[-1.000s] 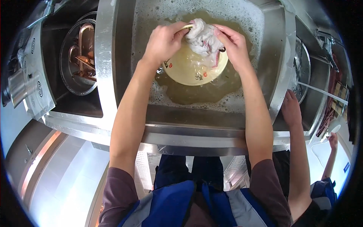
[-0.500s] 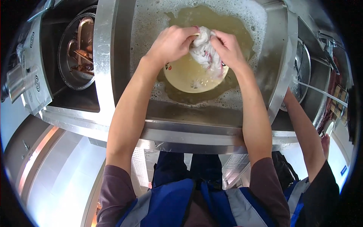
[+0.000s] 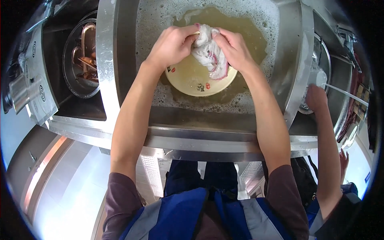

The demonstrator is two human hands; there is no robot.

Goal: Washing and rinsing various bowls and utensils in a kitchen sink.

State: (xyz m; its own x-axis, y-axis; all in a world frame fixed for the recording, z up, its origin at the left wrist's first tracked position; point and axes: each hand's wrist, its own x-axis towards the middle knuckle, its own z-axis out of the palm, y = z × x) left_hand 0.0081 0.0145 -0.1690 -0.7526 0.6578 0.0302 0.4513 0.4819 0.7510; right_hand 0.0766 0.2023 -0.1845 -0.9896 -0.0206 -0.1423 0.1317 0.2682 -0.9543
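A cream plate (image 3: 186, 83) with small red and black marks is held over cloudy, sudsy water in the middle sink. My left hand (image 3: 171, 47) is closed at the plate's far left edge, its thumb and fingertips meeting beside the cloth. Bunched against the plate is a wet white cloth (image 3: 209, 56) with a pinkish-red border. My right hand (image 3: 235, 49) is closed on that cloth, pressing it to the plate's far right part. Its lower corner hangs loose over the plate. Fingers under the plate are hidden.
White foam (image 3: 152, 24) rings the murky water. In the left basin stands a round metal bowl (image 3: 69, 82) holding brownish pieces. A steel divider (image 3: 109, 60) separates the sinks. On the right, another person's hand (image 3: 316, 97) reaches into a basin beside a round metal vessel (image 3: 329, 60).
My hands, the cloth and the plate appear slightly further left. The cloth's bordered corner spreads lower over the plate. The other person's hand has come into view over the right basin.
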